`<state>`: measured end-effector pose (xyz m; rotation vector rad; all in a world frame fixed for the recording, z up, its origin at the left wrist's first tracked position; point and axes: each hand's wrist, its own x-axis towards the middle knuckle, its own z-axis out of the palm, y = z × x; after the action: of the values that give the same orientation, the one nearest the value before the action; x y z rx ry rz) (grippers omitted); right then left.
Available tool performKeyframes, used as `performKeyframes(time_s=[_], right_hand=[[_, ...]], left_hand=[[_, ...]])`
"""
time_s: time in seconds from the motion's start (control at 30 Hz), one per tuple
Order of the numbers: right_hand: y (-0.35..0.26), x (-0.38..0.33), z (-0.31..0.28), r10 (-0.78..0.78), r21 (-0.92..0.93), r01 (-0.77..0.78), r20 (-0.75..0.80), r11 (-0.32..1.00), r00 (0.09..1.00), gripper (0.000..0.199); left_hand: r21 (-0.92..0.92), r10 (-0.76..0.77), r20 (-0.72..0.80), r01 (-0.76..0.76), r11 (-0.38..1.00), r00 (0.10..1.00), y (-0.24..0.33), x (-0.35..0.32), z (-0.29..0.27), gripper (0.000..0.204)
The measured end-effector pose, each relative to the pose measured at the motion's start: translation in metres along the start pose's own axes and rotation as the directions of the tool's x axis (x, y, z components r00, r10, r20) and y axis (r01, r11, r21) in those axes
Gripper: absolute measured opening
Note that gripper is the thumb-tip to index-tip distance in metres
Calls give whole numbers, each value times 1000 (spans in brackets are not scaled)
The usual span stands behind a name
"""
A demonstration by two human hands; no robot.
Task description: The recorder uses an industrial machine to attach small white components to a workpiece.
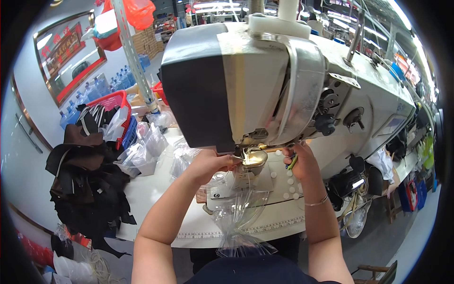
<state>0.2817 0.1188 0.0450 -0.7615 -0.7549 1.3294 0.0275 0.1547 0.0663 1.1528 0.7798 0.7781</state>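
A large white and black sewing machine (255, 85) fills the middle of the view. Under its head, by the lit needle area (255, 159), my left hand (213, 164) reaches in from the left. Its fingertips are pressed together, and what they pinch is too small to make out. My right hand (302, 162) is raised to the right of the needle, below the machine's arm. Its fingers curl round a small green and blue hand tool (292, 162), mostly hidden in the palm. Several white round discs (290, 181) dot the machine bed beside that hand.
Clear plastic bags (241, 217) hang at the table's front edge, near a ruler strip (279, 227). Dark cut pieces (90, 184) are heaped at the left. Behind them stand a red basket (113, 100) and water bottles (97, 87). A black box (344, 183) sits right.
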Motion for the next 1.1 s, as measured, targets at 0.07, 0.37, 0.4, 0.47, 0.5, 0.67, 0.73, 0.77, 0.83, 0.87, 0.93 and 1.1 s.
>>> performKeyframes(time_s=[0.07,0.37,0.4,0.47,0.5,0.67,0.73,0.77,0.83,0.87,0.93,1.1], right_hand=[[26,-7,-2,-244,-115,218,-317,969,916,20],[52,-78,31,-298,-707,436,320,556,899,9],[50,-78,30,-147,-704,298,268,645,952,9],[45,-80,29,5,-691,146,213,708,977,9],[40,-80,29,37,-617,99,204,780,978,9],[21,-69,20,57,-459,70,258,886,965,10],[17,-62,13,84,-436,43,269,899,960,11],[16,-59,9,110,-411,16,280,912,954,11],[11,-53,3,119,-382,3,295,924,948,11],[9,-50,1,115,-324,-25,262,946,958,11],[5,-46,4,118,-234,-75,177,969,977,12],[-3,-23,-2,126,-184,-91,191,979,974,13]], left_hand=[[-19,-73,-17,73,997,997,-2,-2,-3,13],[-260,33,-46,-44,965,998,-31,-7,7,8],[-300,41,-101,-70,951,994,-31,-7,11,8],[-320,67,-84,-90,943,994,-36,-6,13,9],[-344,93,-86,-117,932,992,-40,-6,13,10],[-379,148,-144,-192,905,979,-43,-11,20,7],[-398,128,-203,-201,895,971,-42,-13,25,5],[-399,130,-210,-206,893,969,-43,-14,26,5],[-434,161,-209,-239,869,965,-45,-14,29,5],[-429,148,-229,-236,872,962,-45,-15,32,4],[-428,164,-247,-259,866,955,-46,-16,34,4],[-350,216,-280,-309,884,935,-47,-17,31,4]])
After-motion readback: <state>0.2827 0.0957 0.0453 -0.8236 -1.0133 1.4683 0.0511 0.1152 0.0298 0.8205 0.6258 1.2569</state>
